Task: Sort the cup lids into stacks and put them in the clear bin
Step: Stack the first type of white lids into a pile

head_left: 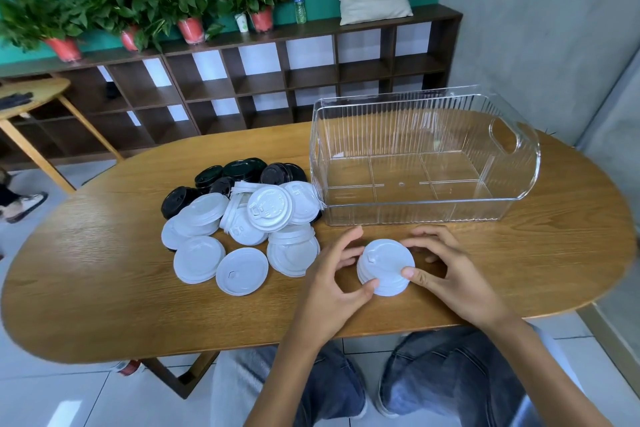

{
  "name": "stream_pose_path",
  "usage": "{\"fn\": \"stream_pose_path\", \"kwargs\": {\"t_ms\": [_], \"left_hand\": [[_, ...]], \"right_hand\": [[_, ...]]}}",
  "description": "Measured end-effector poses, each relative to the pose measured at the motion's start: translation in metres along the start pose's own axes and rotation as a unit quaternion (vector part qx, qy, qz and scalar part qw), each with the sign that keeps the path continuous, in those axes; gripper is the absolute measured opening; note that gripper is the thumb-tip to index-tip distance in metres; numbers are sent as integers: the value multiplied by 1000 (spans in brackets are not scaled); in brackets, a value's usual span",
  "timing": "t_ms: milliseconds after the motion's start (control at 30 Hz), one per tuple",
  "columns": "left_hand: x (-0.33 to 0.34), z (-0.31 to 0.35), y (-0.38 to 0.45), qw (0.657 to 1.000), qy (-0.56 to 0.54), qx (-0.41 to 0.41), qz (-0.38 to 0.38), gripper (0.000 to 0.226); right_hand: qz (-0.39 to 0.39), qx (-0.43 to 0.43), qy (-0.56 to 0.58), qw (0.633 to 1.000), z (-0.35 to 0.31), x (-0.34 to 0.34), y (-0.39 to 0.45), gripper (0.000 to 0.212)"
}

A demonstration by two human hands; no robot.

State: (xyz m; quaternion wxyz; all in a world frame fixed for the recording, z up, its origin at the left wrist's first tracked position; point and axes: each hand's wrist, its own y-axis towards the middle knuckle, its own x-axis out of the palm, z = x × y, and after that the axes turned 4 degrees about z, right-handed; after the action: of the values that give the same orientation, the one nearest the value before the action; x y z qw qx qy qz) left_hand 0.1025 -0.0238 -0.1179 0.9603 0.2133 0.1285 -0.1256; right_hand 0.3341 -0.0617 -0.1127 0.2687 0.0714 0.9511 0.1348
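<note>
My left hand (332, 274) and right hand (446, 270) curled around a short stack of white round plastic cup lids (386, 267) on the oval wooden table (104, 288), just in front of the clear ribbed plastic bin (424, 156). The stack sat flat, tops up, its axis upright. I judged the job barely begun: the bin held nothing, and a loose heap of white lids (242, 229) and black lids (235, 173) remained unsorted.

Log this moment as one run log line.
step: stacking white lids | both hands: left hand and right hand grip white lid stack on table | clear bin: empty | loose lids: unsorted
</note>
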Motion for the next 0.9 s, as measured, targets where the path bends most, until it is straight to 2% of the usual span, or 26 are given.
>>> {"fn": "stream_pose_path", "kwargs": {"t_ms": [167, 333, 567, 900], "left_hand": [[-1, 4, -1, 999, 37, 5, -13, 96], [-1, 7, -1, 998, 65, -6, -20, 94], [-1, 8, 1, 996, 83, -5, -39, 91], [-1, 5, 3, 984, 163, 22, -67, 84]], "right_hand": [[-30, 6, -33, 999, -3, 0, -1, 52], [-37, 14, -48, 998, -8, 1, -1, 55], [-48, 15, -89, 995, -8, 3, 0, 71], [-51, -3, -104, 993, -8, 5, 2, 67]]}}
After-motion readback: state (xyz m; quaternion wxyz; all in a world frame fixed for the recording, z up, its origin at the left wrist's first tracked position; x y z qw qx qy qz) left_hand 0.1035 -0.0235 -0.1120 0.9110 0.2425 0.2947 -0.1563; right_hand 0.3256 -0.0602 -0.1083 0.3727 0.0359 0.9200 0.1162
